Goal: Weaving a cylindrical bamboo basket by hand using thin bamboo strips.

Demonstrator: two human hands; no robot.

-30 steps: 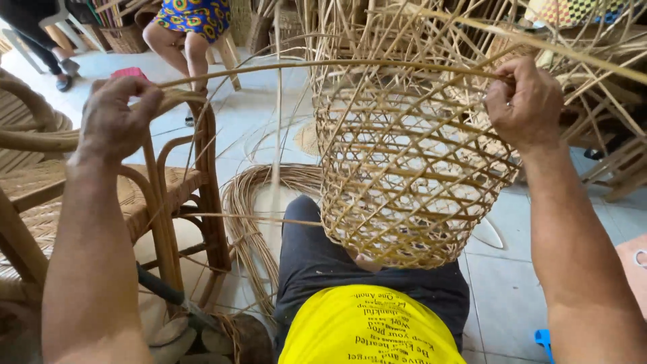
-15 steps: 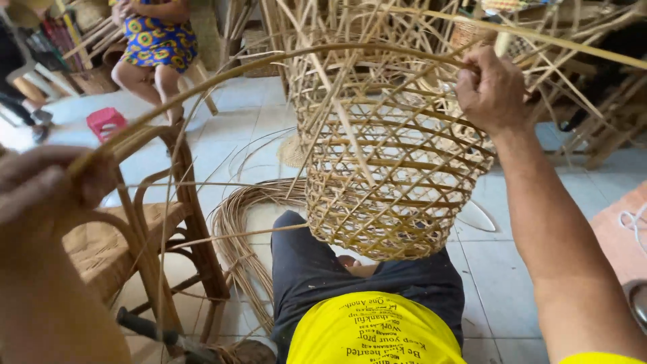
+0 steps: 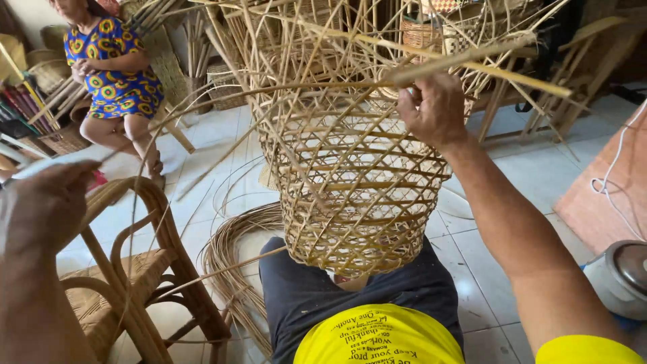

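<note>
A half-woven open-lattice bamboo basket (image 3: 350,195) stands upright on my lap, with loose upright strips fanning out from its top. My right hand (image 3: 435,111) is closed on a long bamboo strip (image 3: 269,87) at the basket's upper rim. The thin strip arcs leftward and down to my left hand (image 3: 44,205). That hand is blurred, close to the camera at the lower left, and pinches the strip's far end. A thicker flat strip (image 3: 485,64) sticks out to the right, past my right hand.
A wooden cane chair (image 3: 135,269) stands at my left. A coil of rattan strips (image 3: 229,249) lies on the tiled floor. A person in a blue flowered dress (image 3: 111,67) sits at the back left. Finished baskets (image 3: 421,30) are stacked behind. A metal pot (image 3: 620,276) sits at right.
My left hand has drawn the strip's end out to the left and nearer to me, bowing it into an arc. My right hand has stayed at the basket's rim.
</note>
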